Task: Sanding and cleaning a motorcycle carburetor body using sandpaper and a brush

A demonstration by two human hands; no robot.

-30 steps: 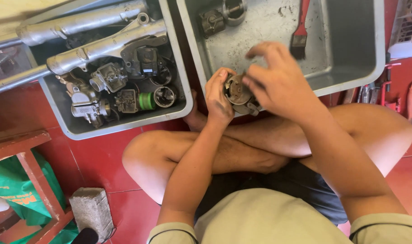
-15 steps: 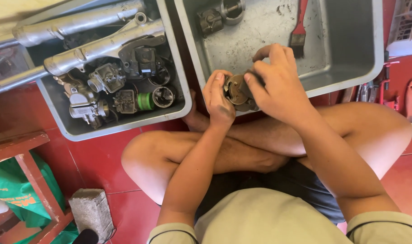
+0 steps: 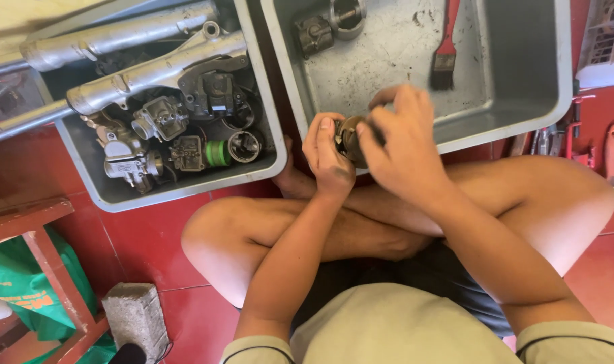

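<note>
I sit cross-legged on a red tiled floor. A small round metal engine part (image 3: 351,137) is held over the near rim of a grey tray (image 3: 523,101). My left hand (image 3: 327,158) grips it from the left side. My right hand (image 3: 401,138) covers it from the right and above, fingers curled on its top. Most of the part is hidden by my fingers. In the tray lie a red-handled brush (image 3: 446,47) and two metal parts (image 3: 330,23).
A second grey tray (image 3: 186,192) at the left holds carburettors, a green-wound coil (image 3: 218,154), and long metal fork tubes (image 3: 138,74). A grey brick (image 3: 137,320) and a red wooden stool frame (image 3: 44,269) stand at the lower left. Hand tools (image 3: 576,138) lie at the right.
My right hand has shifted on top of the part, its fingers turning over it. My left hand keeps its grip in nearly the same place.
</note>
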